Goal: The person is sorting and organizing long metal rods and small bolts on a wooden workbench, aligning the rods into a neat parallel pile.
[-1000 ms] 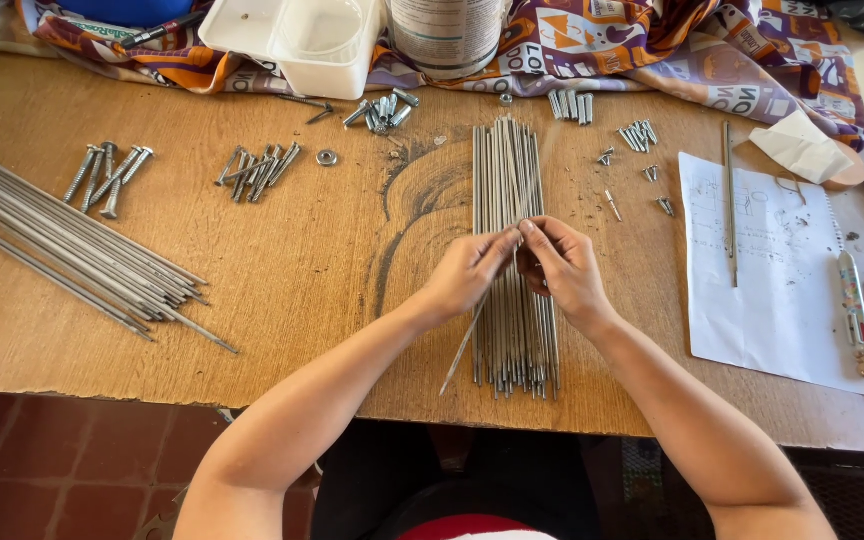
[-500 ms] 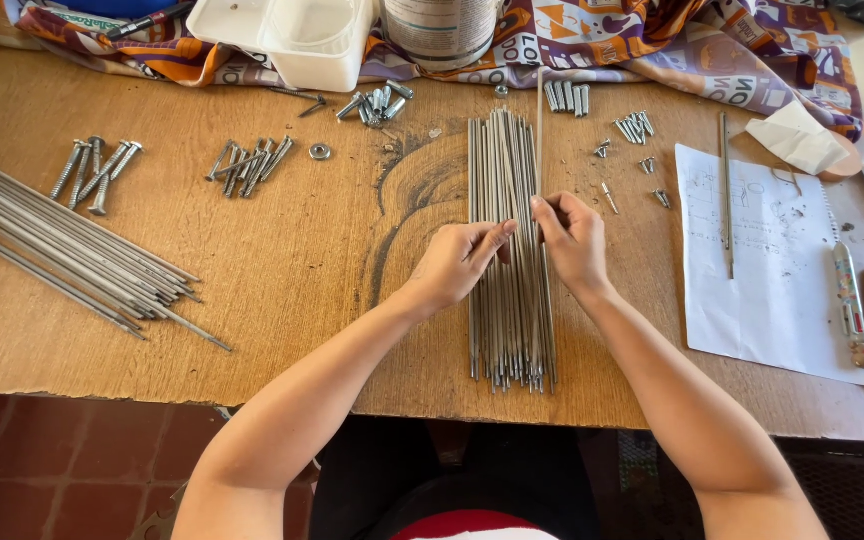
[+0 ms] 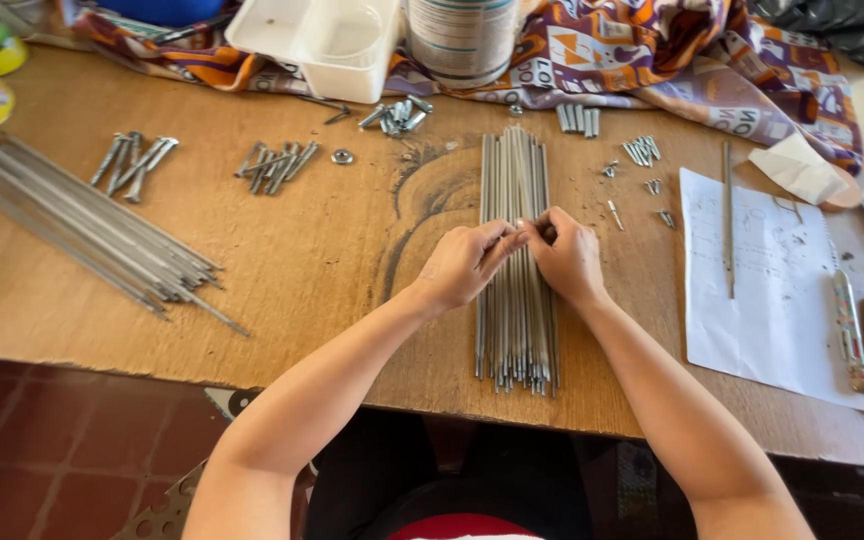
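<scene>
Metal rods (image 3: 515, 300) under both hands (image 3: 517, 258), below a white-labelled can (image 3: 462, 38).

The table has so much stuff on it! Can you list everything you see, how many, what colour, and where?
rods: one row, too many to count, grey, table middle, under both hands
rod bundle: one, grey, left, slanted
bolts: several small heaps, grey, across the back
washer: one, grey, beside a bolt heap
single rod: one, grey, on the paper
paper: one sheet, white, right
pen: one, patterned, right of the paper
tub: one, white, back
can: one, white and grey, back
cloth: one, orange and purple patterned, back
table: one, brown wood
left hand: one, on the rods
right hand: one, on the rods
</scene>
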